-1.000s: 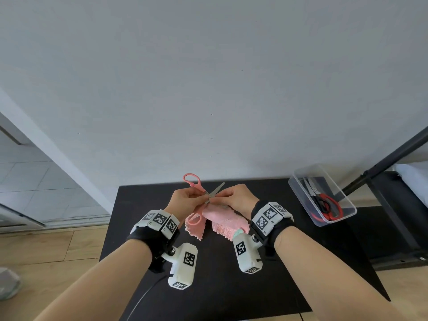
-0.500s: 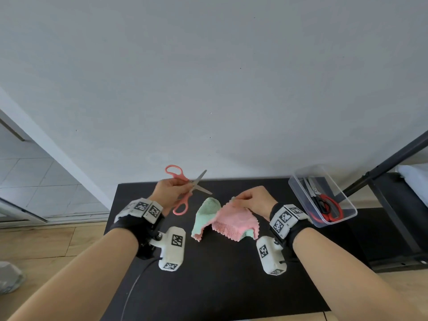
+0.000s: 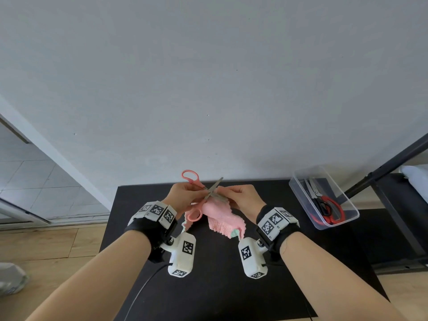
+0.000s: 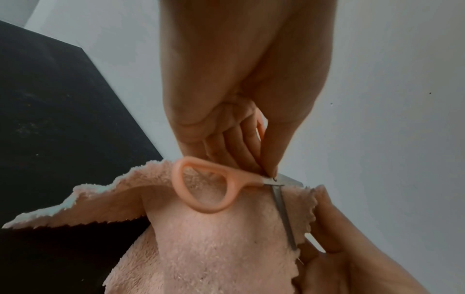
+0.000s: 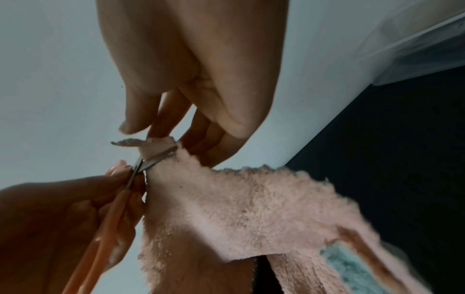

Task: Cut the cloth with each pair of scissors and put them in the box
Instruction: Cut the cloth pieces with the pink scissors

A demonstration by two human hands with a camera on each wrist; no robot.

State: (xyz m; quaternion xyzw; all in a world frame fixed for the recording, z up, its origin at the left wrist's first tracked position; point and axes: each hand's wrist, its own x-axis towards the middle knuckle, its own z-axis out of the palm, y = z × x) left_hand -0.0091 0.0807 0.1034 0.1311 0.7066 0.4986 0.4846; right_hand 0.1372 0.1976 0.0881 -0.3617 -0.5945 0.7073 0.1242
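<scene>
Two hands met over the near middle of the black surface (image 3: 220,286), and I read the moment as mid-cut. Nearest me, the pink cloth (image 3: 220,218) hung from the right hand (image 3: 243,198) down toward the surface, a mint underside showing at its lower corner. That hand's fingers (image 5: 163,119) pinched the cloth's top edge and held it taut. Just to its left, my left hand (image 3: 183,198) gripped the pink scissors (image 3: 209,193) close to the pivot, its fingers curled around the handles; whether any finger sat in a loop I could not tell, and one loop hung free below the hand. The blades stood apart, crossing the cloth's upper edge right beside the pinching fingers. Their long axis ran from left to right, pointing at the right hand, so I judged the coming snip turned on keeping the blade tips short of those fingertips. Farther off at the right edge sat the clear box (image 3: 298,193), red-handled scissors (image 3: 331,209) already lying inside. It lay well apart from the left hand, nearer the right.
</scene>
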